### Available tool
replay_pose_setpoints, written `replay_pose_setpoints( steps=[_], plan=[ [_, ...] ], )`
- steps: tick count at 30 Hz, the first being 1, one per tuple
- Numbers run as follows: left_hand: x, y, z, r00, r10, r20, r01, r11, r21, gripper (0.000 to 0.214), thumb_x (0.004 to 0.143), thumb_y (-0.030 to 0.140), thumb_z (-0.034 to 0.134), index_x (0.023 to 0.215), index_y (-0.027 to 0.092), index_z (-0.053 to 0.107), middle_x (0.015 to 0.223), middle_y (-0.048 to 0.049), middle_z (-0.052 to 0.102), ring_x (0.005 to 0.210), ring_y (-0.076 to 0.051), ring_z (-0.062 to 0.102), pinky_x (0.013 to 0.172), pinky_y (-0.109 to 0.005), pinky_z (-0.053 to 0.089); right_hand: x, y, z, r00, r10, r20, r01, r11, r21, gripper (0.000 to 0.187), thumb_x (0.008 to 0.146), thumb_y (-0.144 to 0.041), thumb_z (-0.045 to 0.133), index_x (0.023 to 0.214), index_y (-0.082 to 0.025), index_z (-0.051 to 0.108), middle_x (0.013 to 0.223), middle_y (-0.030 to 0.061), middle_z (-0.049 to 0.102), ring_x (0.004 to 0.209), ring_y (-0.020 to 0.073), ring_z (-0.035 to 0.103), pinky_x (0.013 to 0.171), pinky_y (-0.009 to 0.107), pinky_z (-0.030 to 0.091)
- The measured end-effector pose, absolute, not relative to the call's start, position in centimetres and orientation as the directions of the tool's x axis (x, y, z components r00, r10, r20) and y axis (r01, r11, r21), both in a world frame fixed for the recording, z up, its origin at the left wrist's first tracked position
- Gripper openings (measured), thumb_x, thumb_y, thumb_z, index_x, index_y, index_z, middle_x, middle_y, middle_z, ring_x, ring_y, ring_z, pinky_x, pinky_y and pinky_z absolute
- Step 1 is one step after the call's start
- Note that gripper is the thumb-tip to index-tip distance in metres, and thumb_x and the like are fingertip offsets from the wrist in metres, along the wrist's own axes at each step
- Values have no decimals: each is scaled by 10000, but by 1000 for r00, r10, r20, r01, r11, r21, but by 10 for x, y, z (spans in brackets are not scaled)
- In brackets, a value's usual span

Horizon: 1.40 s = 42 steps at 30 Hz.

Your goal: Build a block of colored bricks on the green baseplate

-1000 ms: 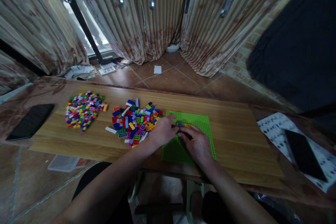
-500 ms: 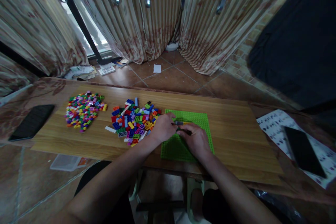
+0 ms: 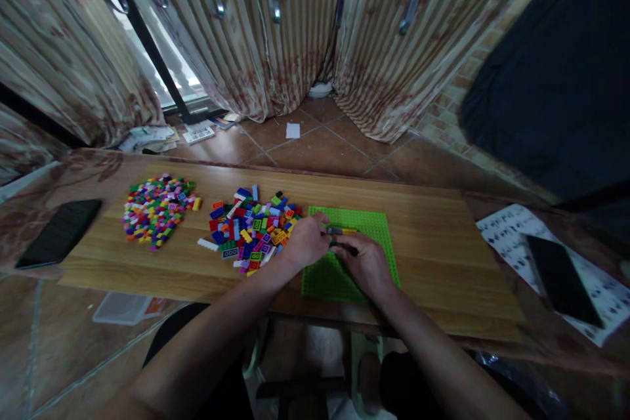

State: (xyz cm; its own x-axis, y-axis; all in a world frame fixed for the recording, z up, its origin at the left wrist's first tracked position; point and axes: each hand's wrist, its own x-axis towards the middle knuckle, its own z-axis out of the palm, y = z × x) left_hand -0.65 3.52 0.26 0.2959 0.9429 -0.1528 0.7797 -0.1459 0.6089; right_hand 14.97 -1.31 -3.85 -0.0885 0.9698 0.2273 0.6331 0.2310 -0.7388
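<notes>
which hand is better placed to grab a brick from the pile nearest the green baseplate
Probably the left hand: it is beside that brick pile, while the right hand is farther off, over the green baseplate.

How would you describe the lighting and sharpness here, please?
Head view: dim overall, but the window glares; head view: floor tiles catch a pale sheen; head view: the green baseplate darkens toward its near edge; head view: small pieces between left hand and right hand look too soft to identify.

Dim – bright window [image 3: 183, 72], upper left
</notes>
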Motion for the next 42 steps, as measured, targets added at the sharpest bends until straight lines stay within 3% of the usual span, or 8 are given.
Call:
replay_pose_setpoints(
  steps=[6,16,21,25,32,42],
  plan=[
    [-7,38,0,304,941,-146,766,-151,625,314,770,123,599,1080,119,647,770,-42,736,721,-170,683,714,-258,510,158,-11,-32,-9,987,159,506,142,-851,199,874,-309,576,972,-248,738,978,50,757,876,211,695,806,365,521],
    [-11,41,0,326,938,-119,732,-171,660,280,759,125,620,1037,123,658,805,-49,740,737,-169,687,696,-247,512,156,-9,-23,9,987,159,566,126,-815,196,876,-298,556,909,-221,732,904,55,750,800,201,683,736,330,508],
    [-15,43,3,342,928,-150,704,-147,695,263,825,190,574,1064,117,655,818,-59,739,708,-154,677,668,-238,508,158,-9,-20,18,985,171,574,130,-809,207,881,-303,537,885,-224,729,882,48,749,779,193,678,725,315,500],
    [-16,40,8,362,916,-171,730,-164,663,345,770,293,675,1075,134,647,784,-36,729,703,-161,670,646,-242,491,158,-9,-16,40,984,176,583,120,-804,226,878,-324,527,852,-219,726,809,38,734,721,187,659,679,301,485],
    [-13,39,11,364,906,-217,773,-164,613,452,713,266,734,1119,109,616,707,-7,702,678,-167,658,621,-251,457,161,-8,-11,90,980,178,590,92,-802,269,868,-369,516,837,-213,733,787,42,730,686,194,649,656,306,477],
    [-13,38,8,359,906,-224,825,-196,529,388,718,305,765,1024,126,607,804,-43,715,755,-186,676,647,-258,467,178,2,-10,253,954,162,437,37,-899,268,819,-405,582,823,-184,734,798,56,751,743,208,668,708,335,501]
  ],
)
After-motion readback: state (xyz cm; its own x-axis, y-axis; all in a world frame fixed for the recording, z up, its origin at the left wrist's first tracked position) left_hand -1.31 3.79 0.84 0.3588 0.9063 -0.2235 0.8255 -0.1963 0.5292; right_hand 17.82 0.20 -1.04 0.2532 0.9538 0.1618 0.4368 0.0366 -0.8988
